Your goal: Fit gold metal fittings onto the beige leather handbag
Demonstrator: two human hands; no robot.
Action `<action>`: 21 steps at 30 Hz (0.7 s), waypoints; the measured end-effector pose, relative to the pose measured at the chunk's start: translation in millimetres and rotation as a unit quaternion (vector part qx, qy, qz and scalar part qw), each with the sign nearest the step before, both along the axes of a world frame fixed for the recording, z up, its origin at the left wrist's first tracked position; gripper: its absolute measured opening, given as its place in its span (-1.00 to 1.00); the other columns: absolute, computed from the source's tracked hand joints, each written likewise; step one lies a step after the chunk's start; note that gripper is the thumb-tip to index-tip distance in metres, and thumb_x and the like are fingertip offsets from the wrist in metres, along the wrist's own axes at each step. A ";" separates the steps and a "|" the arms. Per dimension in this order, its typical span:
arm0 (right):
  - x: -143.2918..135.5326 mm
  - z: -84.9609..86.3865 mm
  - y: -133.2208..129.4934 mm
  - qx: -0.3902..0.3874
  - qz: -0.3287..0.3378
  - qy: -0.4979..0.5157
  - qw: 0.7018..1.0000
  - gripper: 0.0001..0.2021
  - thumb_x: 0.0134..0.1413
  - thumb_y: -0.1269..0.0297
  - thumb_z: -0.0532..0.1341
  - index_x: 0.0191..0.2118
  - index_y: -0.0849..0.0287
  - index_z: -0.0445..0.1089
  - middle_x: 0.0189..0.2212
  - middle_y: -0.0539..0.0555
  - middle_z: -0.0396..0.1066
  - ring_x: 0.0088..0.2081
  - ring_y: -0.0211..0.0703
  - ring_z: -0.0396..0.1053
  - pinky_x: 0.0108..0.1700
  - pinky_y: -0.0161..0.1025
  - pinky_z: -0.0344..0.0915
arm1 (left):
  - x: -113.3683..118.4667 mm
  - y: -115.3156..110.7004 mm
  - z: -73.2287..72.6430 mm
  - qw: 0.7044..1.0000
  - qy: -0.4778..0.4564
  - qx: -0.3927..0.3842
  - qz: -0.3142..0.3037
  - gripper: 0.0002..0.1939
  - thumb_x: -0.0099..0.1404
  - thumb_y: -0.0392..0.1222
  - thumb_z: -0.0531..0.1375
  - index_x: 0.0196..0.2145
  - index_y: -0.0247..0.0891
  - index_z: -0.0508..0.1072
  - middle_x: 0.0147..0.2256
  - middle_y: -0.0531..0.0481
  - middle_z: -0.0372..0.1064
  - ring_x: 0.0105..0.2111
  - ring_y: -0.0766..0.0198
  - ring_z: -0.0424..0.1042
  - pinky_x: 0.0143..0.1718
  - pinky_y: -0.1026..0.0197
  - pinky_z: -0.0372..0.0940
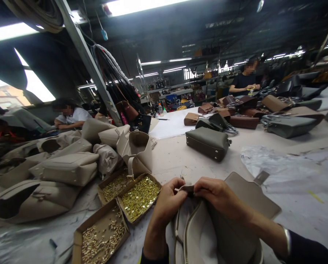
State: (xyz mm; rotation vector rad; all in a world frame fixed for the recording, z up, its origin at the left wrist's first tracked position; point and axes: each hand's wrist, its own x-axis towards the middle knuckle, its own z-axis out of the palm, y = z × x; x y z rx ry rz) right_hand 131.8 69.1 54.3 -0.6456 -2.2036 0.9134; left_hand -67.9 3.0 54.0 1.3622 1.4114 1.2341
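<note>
A beige-grey leather bag [232, 234] lies open at the bottom centre, its lining and zipper edge showing, with a flap spread to the right. My left hand [171, 196] pinches the left end of a small strap or tab [188, 187] at the bag's top edge. On the same tab, my right hand [215, 190] is closed round the right end, close to the left fingertips. Left of my hands, one cardboard tray [121, 207] has gold metal pieces, beside a second tray [77, 244] of small copper-coloured parts and a third tray [101, 194].
Unfinished beige bags [70, 168] are heaped at the left. A dark green bag [206, 141] lies beyond my hands, with brown and green bags behind it. Plastic sheeting [287, 172] covers the right side. One person [246, 80] stands at the back; another [73, 117] sits at the left.
</note>
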 end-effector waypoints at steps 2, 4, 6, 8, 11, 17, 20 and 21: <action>-1.2 0.6 -0.6 -0.017 0.004 0.010 1.000 -0.87 0.28 0.39 0.21 -0.30 0.11 0.48 -0.37 -0.03 0.51 -0.31 -0.15 0.43 -0.22 -0.27 0.28 | 2.9 -4.6 4.6 0.999 0.035 0.031 -0.025 -0.72 0.09 -0.37 0.10 -0.23 -0.26 0.47 -0.28 0.02 0.46 -0.23 0.21 0.41 -0.20 0.27 0.26; -3.5 0.6 -2.2 -0.019 0.008 0.017 1.000 -0.88 0.28 0.40 0.20 -0.29 0.12 0.47 -0.36 -0.03 0.50 -0.30 -0.16 0.43 -0.21 -0.27 0.28 | 6.5 -7.6 6.8 0.995 0.086 0.053 -0.019 -0.67 0.08 -0.45 0.05 -0.22 -0.23 0.44 -0.28 0.03 0.45 -0.22 0.21 0.40 -0.19 0.27 0.24; -6.1 0.1 -3.9 -0.009 0.013 0.022 1.000 -0.88 0.29 0.40 0.20 -0.28 0.12 0.46 -0.36 -0.02 0.48 -0.30 -0.17 0.41 -0.22 -0.27 0.26 | 9.9 -8.1 5.9 0.986 0.158 0.052 0.030 -0.71 0.12 -0.48 0.04 -0.26 -0.22 0.41 -0.35 0.05 0.41 -0.30 0.22 0.36 -0.27 0.27 0.17; -7.9 -0.9 -4.8 0.000 0.017 0.024 1.000 -0.88 0.31 0.41 0.18 -0.27 0.12 0.44 -0.35 -0.03 0.46 -0.31 -0.17 0.40 -0.23 -0.28 0.25 | 12.1 -6.0 2.9 0.971 0.224 0.036 0.080 -0.79 0.16 -0.47 0.06 -0.34 -0.21 0.38 -0.43 0.08 0.35 -0.37 0.23 0.31 -0.33 0.26 0.09; -7.9 -3.3 -3.8 0.009 0.014 0.027 1.000 -0.88 0.31 0.42 0.17 -0.26 0.10 0.43 -0.35 -0.04 0.46 -0.31 -0.18 0.39 -0.23 -0.28 0.24 | 12.1 -0.5 -1.0 0.958 0.268 0.025 0.099 -0.86 0.22 -0.43 0.09 -0.40 -0.22 0.35 -0.49 0.10 0.29 -0.42 0.25 0.28 -0.36 0.25 0.02; -2.4 -6.4 1.3 -0.002 0.001 0.052 0.999 -0.87 0.30 0.41 0.15 -0.27 0.10 0.42 -0.35 -0.02 0.46 -0.31 -0.16 0.39 -0.24 -0.26 0.26 | 7.9 4.1 2.4 0.959 0.263 0.090 0.061 -0.88 0.25 -0.36 0.17 -0.30 -0.25 0.49 -0.35 0.04 0.44 -0.31 0.21 0.40 -0.26 0.24 0.17; 0.5 -7.3 3.8 -0.018 -0.008 0.066 0.998 -0.88 0.29 0.40 0.17 -0.27 0.10 0.42 -0.34 -0.02 0.47 -0.29 -0.14 0.40 -0.22 -0.25 0.28 | 7.8 4.2 7.9 0.955 0.261 0.124 0.061 -0.82 0.27 -0.33 0.22 -0.18 -0.24 0.56 -0.25 -0.01 0.52 -0.23 0.18 0.45 -0.18 0.22 0.24; 1.4 -7.8 4.8 -0.024 -0.010 0.069 0.997 -0.89 0.28 0.39 0.17 -0.28 0.10 0.43 -0.34 -0.02 0.47 -0.29 -0.14 0.40 -0.21 -0.25 0.28 | 8.0 4.7 10.3 0.955 0.263 0.127 0.054 -0.79 0.28 -0.33 0.23 -0.14 -0.23 0.58 -0.22 -0.01 0.54 -0.20 0.17 0.47 -0.15 0.22 0.26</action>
